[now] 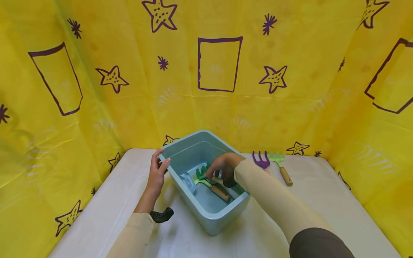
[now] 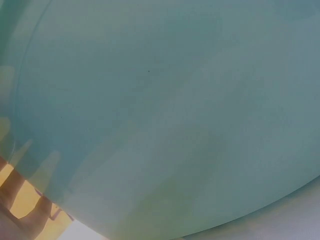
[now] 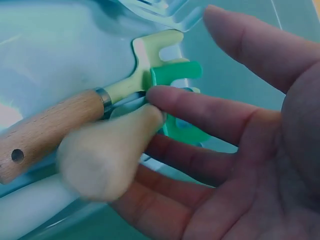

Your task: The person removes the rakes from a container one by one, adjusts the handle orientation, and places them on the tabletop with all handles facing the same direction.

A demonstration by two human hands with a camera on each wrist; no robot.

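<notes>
The tub (image 1: 209,215) looks smooth plastic; the rake handle (image 3: 55,131), grained wood; its collar (image 3: 104,99), metal.

Left hand (image 1: 158,175): yours is bare.
Left sleeve (image 1: 130,234): you wear plain cream cloth, reaching the wrist.
Left wrist piece (image 1: 162,215): yours is black, curved, with small marks.
Right hand (image 1: 222,165): also bare.
Right sleeve (image 1: 274,197): your matching cream.
Upper covering (image 1: 317,243): dark grey-brown, round-edged, over your cream.
Right wrist piece (image 1: 229,181): black, partly hidden.

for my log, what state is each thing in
Bin, open on top
Left hand, gripping its rim
Right hand, inside, at blurred handle
Light blue tool, in bin
Light green rake, in bin
Dark green rake, in bin, partly hidden
Purple fork, on table, partly hidden
Second light green rake, on table
</notes>
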